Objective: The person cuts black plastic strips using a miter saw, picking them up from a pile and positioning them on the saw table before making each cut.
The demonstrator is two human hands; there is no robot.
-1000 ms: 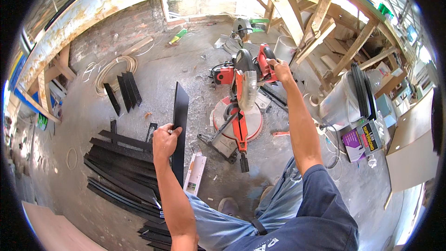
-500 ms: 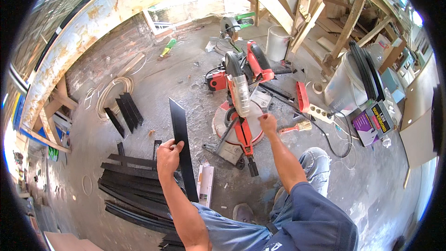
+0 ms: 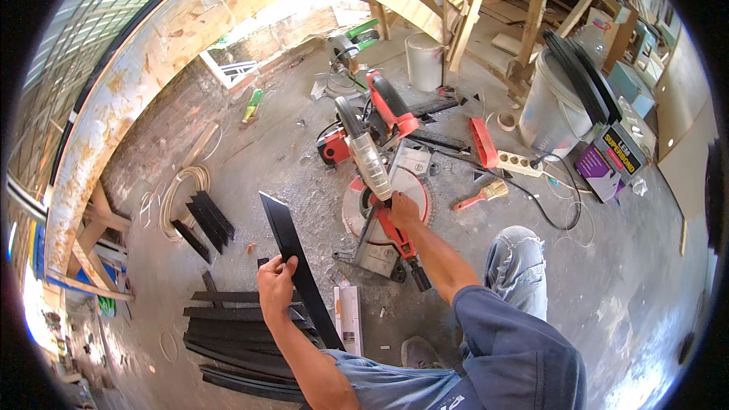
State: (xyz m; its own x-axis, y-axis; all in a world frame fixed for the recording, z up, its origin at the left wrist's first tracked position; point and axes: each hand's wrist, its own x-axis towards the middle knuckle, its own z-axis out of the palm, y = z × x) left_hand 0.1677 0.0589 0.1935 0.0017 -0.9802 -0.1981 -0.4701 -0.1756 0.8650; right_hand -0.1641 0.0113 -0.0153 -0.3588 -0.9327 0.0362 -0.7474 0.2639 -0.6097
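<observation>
My left hand [image 3: 276,282] is closed around a long flat black strip [image 3: 297,262], its thumb on the face. The strip slants from beside my thigh toward the miter saw [image 3: 372,156]; its far end is angled with a pale edge. My right hand [image 3: 405,210] is over the saw's round base [image 3: 414,197], just under the blade guard. Its fingers are curled together near a small dark spot; what they pinch, if anything, I cannot make out. Beside my left forearm lies a pile of black strips [image 3: 235,334] on the floor.
Several short black pieces [image 3: 209,220] lie by a coiled cable [image 3: 186,186]. To the right are a brush [image 3: 482,194], a power strip [image 3: 520,163], a bucket [image 3: 554,106] and a purple-black box [image 3: 607,163]. A second saw [image 3: 343,52] stands farther off.
My right hand has moved left across the saw base, from its right side to under the blade guard, its fingers now curled. My left hand still grips the black strip. The whole view has shifted.
</observation>
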